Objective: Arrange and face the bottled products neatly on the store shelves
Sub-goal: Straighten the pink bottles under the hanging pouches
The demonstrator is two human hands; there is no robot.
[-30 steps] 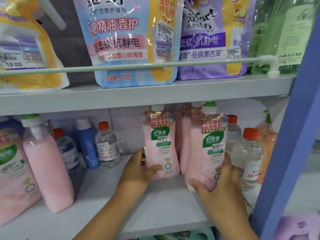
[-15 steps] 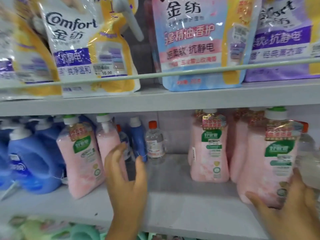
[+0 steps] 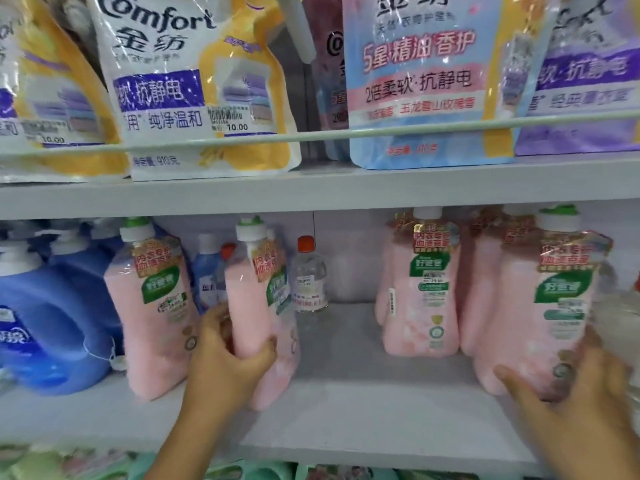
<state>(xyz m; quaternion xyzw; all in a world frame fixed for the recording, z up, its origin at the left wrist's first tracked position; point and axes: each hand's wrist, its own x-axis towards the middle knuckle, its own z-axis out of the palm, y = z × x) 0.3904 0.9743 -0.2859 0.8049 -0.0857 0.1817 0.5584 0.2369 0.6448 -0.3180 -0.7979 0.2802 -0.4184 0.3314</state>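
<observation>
Shelf (image 3: 346,410) — both hands (image 3: 225,362) apparently gripping pink bottles (image 3: 256,306).

A white and yellow refill pouch (image 3: 194,88) on the upper shelf reads "Comfort", with a "10.00" price sticker (image 3: 230,120). A pink bottle's tag (image 3: 437,280) reads "29.00".

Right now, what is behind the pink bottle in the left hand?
Behind the pink bottle gripped by the left hand stand a small blue bottle and a clear bottle. Their lower parts and anything further back are covered.
</observation>
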